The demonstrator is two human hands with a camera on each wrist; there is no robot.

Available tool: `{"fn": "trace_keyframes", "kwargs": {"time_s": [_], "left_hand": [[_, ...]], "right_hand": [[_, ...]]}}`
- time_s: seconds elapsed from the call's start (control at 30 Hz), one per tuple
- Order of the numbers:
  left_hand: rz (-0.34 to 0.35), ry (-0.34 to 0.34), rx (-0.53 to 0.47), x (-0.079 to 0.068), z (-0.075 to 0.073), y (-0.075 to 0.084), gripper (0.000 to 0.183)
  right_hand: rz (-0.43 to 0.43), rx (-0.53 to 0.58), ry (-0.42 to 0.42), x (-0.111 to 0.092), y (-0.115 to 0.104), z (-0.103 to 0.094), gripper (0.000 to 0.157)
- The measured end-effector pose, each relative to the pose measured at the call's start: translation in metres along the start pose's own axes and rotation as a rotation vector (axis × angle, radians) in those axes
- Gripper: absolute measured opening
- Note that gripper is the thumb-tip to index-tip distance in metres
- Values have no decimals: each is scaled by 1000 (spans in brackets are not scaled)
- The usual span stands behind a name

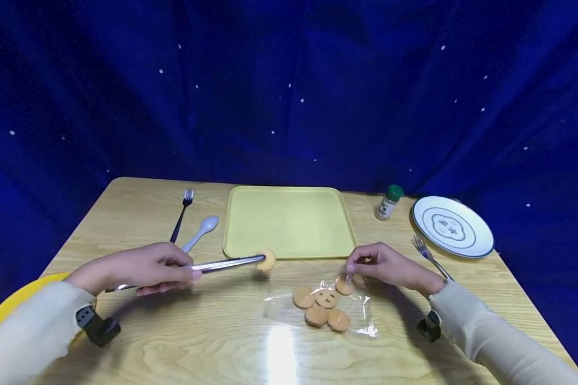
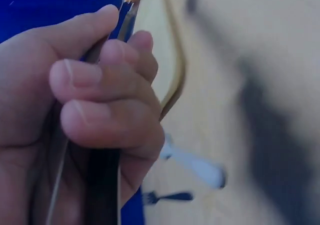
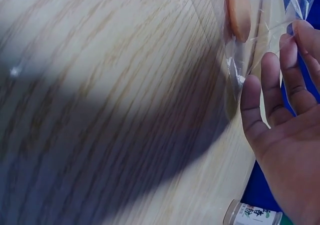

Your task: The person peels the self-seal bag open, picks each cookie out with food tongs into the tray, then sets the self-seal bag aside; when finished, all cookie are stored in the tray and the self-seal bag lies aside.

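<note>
My left hand grips metal tongs, their tips closed on a round cookie held just in front of the yellow tray. In the left wrist view the fingers curl round the tongs. With thumb and forefinger, my right hand pinches the edge of a clear plastic bag. Inside the bag lie several round cookies, one showing a smiling face. The right wrist view shows the bag's film between thumb and fingertip, the other fingers spread apart.
Left of the tray are a white spoon and a dark fork. A green-capped shaker, a white plate and a metal fork stand to the right. A yellow round rim shows under the left forearm.
</note>
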State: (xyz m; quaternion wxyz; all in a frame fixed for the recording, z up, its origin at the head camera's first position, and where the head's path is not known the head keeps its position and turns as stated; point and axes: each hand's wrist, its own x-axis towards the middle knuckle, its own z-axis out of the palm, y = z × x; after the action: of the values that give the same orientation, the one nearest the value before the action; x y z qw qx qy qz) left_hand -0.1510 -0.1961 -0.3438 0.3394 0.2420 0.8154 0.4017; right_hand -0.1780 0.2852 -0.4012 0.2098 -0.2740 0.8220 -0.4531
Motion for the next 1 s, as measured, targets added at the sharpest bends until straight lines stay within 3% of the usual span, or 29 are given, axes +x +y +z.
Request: {"fn": "trace_keyframes", "kwargs": {"time_s": [0.13, 0.27, 0.33, 0.53, 0.7, 0.83, 1.0], "left_hand": [[-19, 151, 106, 3, -18, 3, 41], [-6, 359, 371, 26, -28, 4, 40], [-31, 451, 503, 40, -29, 4, 39], [-126, 636, 808, 77, -23, 5, 29], [-86, 855, 1096, 91, -8, 0, 16], [-38, 936, 1255, 96, 0, -5, 12], [-8, 938, 1307, 96, 7, -6, 15]], "right_hand": [[17, -18, 16, -3, 2, -1, 10], [8, -2, 17, -4, 3, -1, 10], [-5, 12, 10, -5, 3, -1, 11], [-30, -9, 3, -2, 2, 0, 10], [-31, -14, -11, 3, 0, 0, 9], [-15, -11, -14, 3, -1, -1, 10], [-9, -6, -7, -1, 1, -1, 10]]}}
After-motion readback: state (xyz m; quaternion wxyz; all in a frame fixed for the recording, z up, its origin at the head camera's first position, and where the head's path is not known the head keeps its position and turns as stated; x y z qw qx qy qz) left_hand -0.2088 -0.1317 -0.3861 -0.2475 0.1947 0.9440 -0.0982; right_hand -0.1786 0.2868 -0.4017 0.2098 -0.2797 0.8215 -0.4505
